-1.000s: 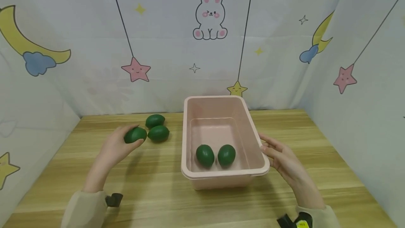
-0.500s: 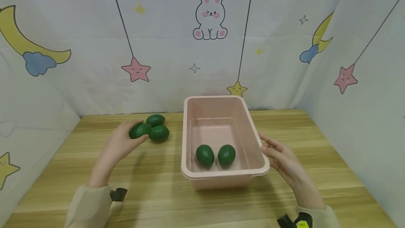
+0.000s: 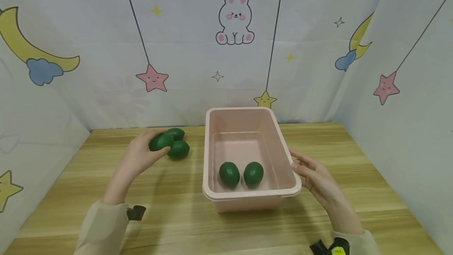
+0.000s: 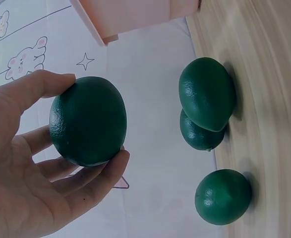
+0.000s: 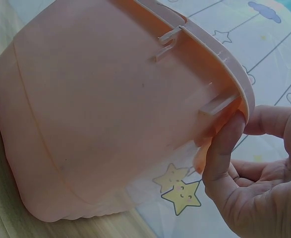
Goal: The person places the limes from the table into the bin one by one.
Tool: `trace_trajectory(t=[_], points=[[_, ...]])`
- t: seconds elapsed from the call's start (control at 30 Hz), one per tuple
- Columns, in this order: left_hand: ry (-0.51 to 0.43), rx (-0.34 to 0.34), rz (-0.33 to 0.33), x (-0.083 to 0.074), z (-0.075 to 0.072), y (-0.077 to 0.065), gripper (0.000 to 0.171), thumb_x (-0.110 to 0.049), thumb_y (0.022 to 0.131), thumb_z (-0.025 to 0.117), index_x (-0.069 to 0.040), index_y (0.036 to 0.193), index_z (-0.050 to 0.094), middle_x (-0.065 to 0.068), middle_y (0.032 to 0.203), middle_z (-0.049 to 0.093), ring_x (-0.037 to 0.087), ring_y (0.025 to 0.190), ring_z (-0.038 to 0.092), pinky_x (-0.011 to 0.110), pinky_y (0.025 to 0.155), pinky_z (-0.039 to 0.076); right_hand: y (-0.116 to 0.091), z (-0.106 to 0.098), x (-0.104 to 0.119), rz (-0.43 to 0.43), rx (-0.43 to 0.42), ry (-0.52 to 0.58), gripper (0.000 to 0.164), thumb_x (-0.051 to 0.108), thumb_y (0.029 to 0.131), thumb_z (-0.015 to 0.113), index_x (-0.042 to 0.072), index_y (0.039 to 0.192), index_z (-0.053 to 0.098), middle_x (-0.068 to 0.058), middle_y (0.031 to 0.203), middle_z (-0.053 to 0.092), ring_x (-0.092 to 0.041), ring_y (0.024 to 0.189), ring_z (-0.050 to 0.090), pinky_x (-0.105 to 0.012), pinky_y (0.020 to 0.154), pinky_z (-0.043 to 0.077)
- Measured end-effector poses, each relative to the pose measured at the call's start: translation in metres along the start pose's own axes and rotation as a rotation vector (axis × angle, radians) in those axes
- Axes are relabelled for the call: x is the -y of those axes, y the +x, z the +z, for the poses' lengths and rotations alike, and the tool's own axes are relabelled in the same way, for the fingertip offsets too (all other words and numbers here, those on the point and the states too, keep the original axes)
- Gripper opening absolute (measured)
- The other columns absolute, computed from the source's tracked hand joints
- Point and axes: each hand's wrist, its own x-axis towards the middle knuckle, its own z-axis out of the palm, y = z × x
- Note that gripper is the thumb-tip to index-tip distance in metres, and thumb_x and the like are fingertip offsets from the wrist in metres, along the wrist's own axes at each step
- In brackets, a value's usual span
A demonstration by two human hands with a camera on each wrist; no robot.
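Note:
In the head view my left hand (image 3: 136,158) holds a dark green lime (image 3: 161,141) between thumb and fingers. The left wrist view shows this lime (image 4: 88,121) lifted above the table, the fingers curled along its side. On the table lie three more limes: a near one (image 4: 207,94), one partly behind it (image 4: 201,133), and a separate one (image 4: 223,197); only two are visible in the head view. My right hand (image 3: 323,184) pinches the right rim of a pink plastic bin (image 3: 251,194), also seen by the right wrist camera. Inside the bin sit two limes (image 3: 229,174).
The bin stands upright on a wood-grain table (image 3: 170,223), right of the loose limes. A white cloth (image 3: 198,42) printed with stars, moons and a rabbit hangs behind the table and along its sides.
My left hand has moved right and slightly up and away with the lime, closer to the loose limes, partly covering them in the head view. The right hand and bin stay put.

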Motion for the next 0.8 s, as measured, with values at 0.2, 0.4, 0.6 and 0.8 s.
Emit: trace_trajectory(t=[0.2, 0.4, 0.6, 0.8], points=[[-0.004, 0.010, 0.009, -0.006, -0.002, 0.004, 0.060, -0.035, 0.090, 0.063, -0.010, 0.142, 0.046, 0.024, 0.142, 0.046, 0.042, 0.119, 0.049, 0.054, 0.087, 0.046, 0.000, 0.000, 0.001, -0.003, 0.008, 0.002, 0.059, 0.010, 0.100, 0.047, -0.008, 0.148, 0.020, 0.001, 0.104, 0.057, -0.006, 0.092, 0.062, -0.021, 0.082, 0.056], [-0.009, 0.009, 0.020, -0.012, -0.002, 0.007, 0.060, -0.033, 0.090, 0.063, -0.009, 0.142, 0.045, 0.023, 0.143, 0.045, 0.043, 0.124, 0.047, 0.057, 0.092, 0.045, -0.001, 0.001, 0.001, 0.001, 0.008, 0.003, 0.059, 0.010, 0.100, 0.047, -0.008, 0.149, 0.019, 0.000, 0.104, 0.057, -0.006, 0.092, 0.062, -0.021, 0.082, 0.056], [0.000, 0.003, 0.036, -0.016, -0.002, 0.011, 0.059, -0.032, 0.090, 0.064, -0.011, 0.141, 0.046, 0.023, 0.137, 0.049, 0.041, 0.115, 0.051, 0.053, 0.085, 0.048, 0.000, 0.001, 0.002, 0.006, 0.000, 0.004, 0.060, 0.010, 0.099, 0.048, -0.008, 0.149, 0.019, 0.001, 0.102, 0.057, -0.005, 0.090, 0.062, -0.020, 0.081, 0.056], [-0.004, 0.001, 0.051, -0.022, -0.003, 0.014, 0.058, -0.033, 0.090, 0.064, -0.012, 0.141, 0.046, 0.023, 0.136, 0.049, 0.041, 0.114, 0.054, 0.054, 0.084, 0.050, 0.000, 0.002, 0.002, 0.006, -0.003, 0.002, 0.060, 0.010, 0.099, 0.048, -0.008, 0.149, 0.020, 0.001, 0.102, 0.057, -0.005, 0.090, 0.062, -0.020, 0.081, 0.055]])
